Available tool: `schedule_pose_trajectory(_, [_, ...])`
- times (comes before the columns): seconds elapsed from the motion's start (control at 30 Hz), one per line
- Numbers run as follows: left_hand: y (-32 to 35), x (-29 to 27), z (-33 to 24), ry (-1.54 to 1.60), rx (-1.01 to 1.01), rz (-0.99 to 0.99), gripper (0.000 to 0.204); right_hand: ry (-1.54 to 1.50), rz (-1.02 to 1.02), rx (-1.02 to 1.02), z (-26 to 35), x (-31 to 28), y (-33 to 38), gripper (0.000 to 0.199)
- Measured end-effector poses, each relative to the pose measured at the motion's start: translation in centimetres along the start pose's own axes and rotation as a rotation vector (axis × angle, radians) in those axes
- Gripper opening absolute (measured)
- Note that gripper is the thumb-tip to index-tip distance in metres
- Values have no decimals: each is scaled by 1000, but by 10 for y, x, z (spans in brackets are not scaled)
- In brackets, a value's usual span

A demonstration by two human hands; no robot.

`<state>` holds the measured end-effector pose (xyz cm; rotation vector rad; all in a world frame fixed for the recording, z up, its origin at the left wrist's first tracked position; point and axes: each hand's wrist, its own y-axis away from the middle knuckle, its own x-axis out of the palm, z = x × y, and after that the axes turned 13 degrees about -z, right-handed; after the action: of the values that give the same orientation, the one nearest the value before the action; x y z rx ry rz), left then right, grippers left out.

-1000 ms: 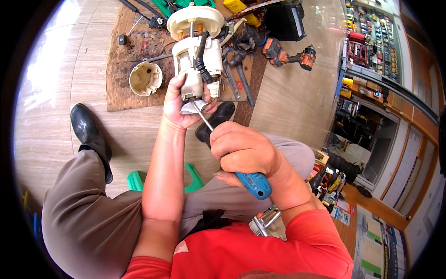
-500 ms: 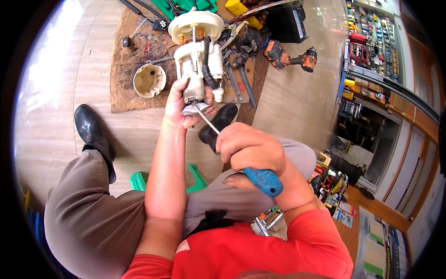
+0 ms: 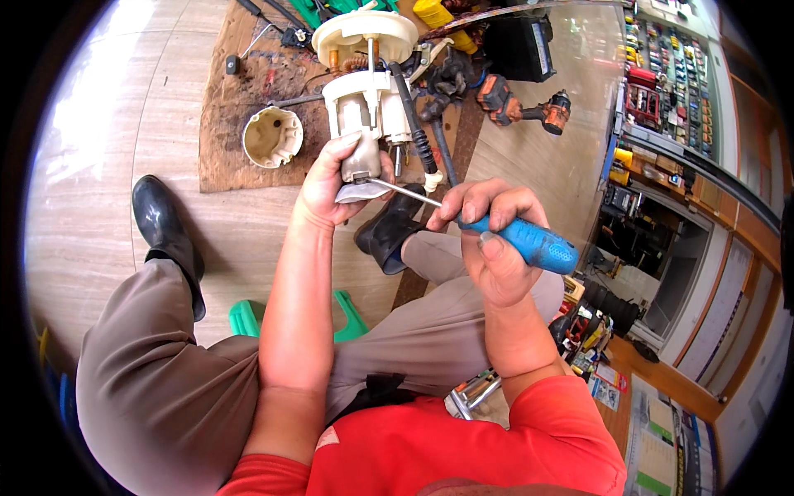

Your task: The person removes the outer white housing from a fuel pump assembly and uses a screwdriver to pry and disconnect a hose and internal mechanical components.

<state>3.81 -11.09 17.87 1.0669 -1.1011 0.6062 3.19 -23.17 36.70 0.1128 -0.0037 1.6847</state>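
My left hand (image 3: 321, 186) is closed around the lower end of a white plastic fuel pump module (image 3: 351, 87), which has a round flange at its far end. A pale grey flap (image 3: 360, 193) sticks out at the near end, by my fingers. In my right hand (image 3: 496, 256) is a screwdriver (image 3: 533, 242) with a blue handle, its fingers wrapped over the grip. The shaft's tip meets the module's near end beside the flap; the exact contact is hidden. A black ribbed hose (image 3: 420, 145) hangs off the module's right side, its white end free.
A cream plastic cup (image 3: 273, 136) lies on the stained board (image 3: 223, 161) left of the module. Farther right are a cordless drill (image 3: 529, 109), a black box (image 3: 517, 50) and dark metal parts. My boots (image 3: 159, 219) flank the work; a green stool (image 3: 351, 318) is beneath me.
My right hand has rolled over, palm up, and the screwdriver now slants more to the right. The module has shifted slightly right. The hose's lower end has swung away from its body.
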Motion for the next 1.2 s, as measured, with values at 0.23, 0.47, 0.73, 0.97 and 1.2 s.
schedule_pose_trajectory(0.23, [-2,0,3,76,-6,31,46,10,-30,14,-6,-4,-2,25])
schedule_pose_trajectory(0.47, [-1,-1,3,80,-36,24,45,33,5,17,-7,-5,-3,29])
schedule_pose_trajectory(0.73, [-2,-3,3,78,-26,59,43,145,113,-82,-5,0,-2,25])
schedule_pose_trajectory(0.97, [3,6,2,83,-75,-62,44,424,354,-281,7,10,-5,21])
schedule_pose_trajectory(1.2, [2,2,2,132,-96,80,49,442,449,-312,8,17,-4,24])
